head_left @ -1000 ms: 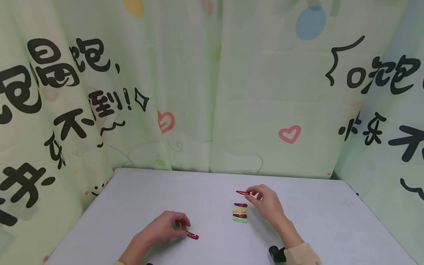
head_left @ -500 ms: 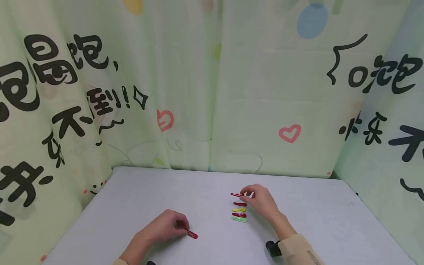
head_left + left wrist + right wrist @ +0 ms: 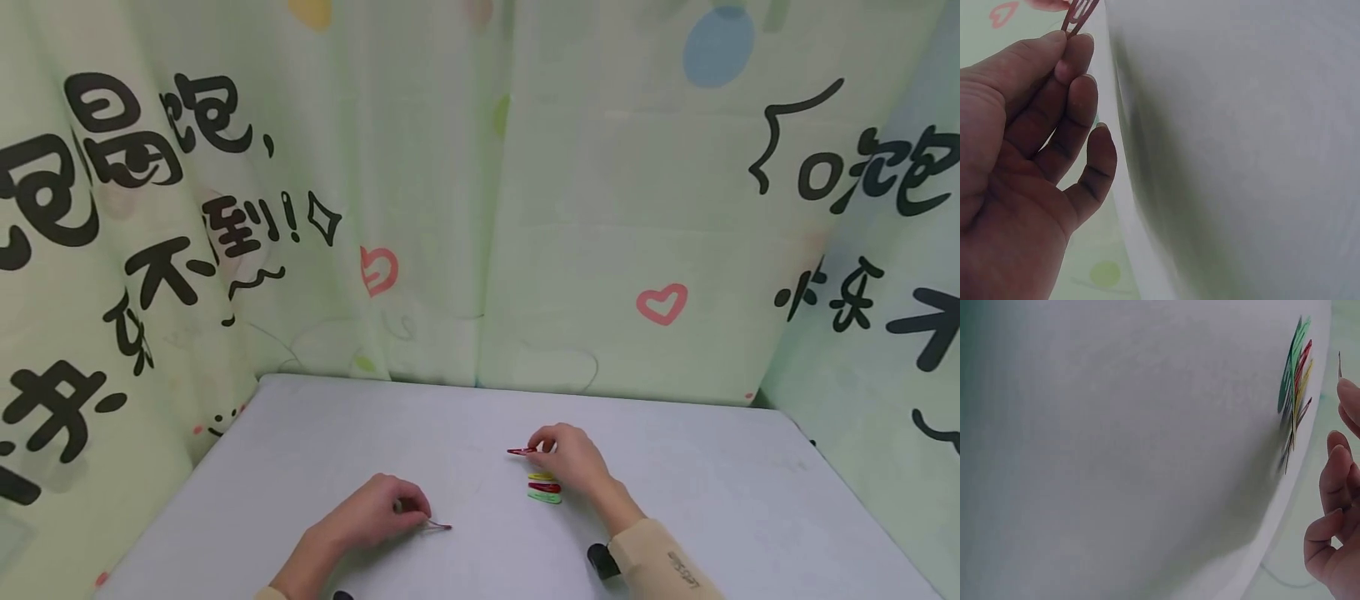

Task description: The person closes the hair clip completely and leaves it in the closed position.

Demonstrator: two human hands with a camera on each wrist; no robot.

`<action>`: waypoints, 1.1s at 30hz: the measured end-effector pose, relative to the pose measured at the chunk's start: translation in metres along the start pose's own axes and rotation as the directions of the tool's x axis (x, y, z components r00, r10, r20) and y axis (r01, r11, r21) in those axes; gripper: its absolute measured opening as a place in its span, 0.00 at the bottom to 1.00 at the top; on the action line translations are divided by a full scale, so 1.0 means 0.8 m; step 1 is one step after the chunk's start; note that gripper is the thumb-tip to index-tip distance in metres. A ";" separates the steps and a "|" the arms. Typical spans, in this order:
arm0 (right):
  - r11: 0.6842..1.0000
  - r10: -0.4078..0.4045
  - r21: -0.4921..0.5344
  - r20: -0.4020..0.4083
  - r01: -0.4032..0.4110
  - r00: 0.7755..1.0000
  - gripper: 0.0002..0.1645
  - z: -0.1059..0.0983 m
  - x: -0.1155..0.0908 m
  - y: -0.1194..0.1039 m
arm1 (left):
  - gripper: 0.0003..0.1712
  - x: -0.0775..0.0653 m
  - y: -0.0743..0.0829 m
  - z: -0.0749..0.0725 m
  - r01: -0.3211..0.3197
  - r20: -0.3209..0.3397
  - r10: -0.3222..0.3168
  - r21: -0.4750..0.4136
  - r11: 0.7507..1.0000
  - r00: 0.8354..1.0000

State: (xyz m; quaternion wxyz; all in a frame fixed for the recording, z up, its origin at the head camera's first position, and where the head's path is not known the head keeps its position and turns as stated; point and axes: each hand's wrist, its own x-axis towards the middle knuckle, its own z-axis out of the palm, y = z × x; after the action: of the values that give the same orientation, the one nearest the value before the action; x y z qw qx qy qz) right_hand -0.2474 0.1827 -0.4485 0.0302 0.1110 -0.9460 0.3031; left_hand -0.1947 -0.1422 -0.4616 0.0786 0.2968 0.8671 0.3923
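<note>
My left hand (image 3: 378, 512) pinches a dark red snap hair clip (image 3: 440, 526) between thumb and index finger; in the left wrist view its split metal frame (image 3: 1082, 11) sticks out past the fingertips. Farther back, my right hand (image 3: 570, 458) pinches another red hair clip (image 3: 520, 452), pointing left above the table. Below that hand lies a row of clips: a yellow clip (image 3: 540, 477), a red clip (image 3: 543, 487) and a green clip (image 3: 545, 497). In the right wrist view a dark red clip (image 3: 1304, 411) lies at the row's end; the hand covers it in the head view.
The clips lie on a white-covered table (image 3: 360, 425). A pale green curtain (image 3: 435, 208) with black lettering and hearts hangs behind the table and along its sides. Near the right sleeve (image 3: 660, 558) is a black device (image 3: 603, 561) at the wrist.
My right hand has moved left and slightly nearer with its clip, now covering the farthest clip of the row. In the left hand, the clip has turned to show its narrow edge.
</note>
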 end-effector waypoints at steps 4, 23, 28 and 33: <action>0.999 0.000 -0.036 0.042 0.002 0.999 0.05 0.006 0.003 -0.001 | 0.05 0.000 0.001 -0.001 0.002 -0.001 -0.002 -0.002 1.000 1.000; 0.996 0.027 -0.089 0.079 -0.020 0.996 0.05 0.007 0.003 -0.007 | 0.05 0.001 0.003 0.000 0.002 -0.017 -0.002 -0.029 1.000 1.000; 0.999 0.048 -0.029 0.069 -0.046 0.996 0.06 -0.002 -0.001 -0.008 | 0.04 0.002 0.004 0.000 -0.005 -0.028 0.004 -0.041 0.999 1.000; 0.998 0.049 0.041 0.054 -0.051 0.997 0.08 -0.010 -0.007 -0.014 | 0.04 0.005 0.006 -0.001 -0.010 -0.043 0.008 -0.035 0.999 0.999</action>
State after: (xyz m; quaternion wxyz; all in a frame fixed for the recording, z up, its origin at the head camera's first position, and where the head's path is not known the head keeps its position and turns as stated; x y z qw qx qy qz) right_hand -0.2398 0.1799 -0.4363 -0.0048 0.0959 -0.9423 0.3206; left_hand -0.1960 -0.1382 -0.4571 0.0634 0.2908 0.8601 0.4143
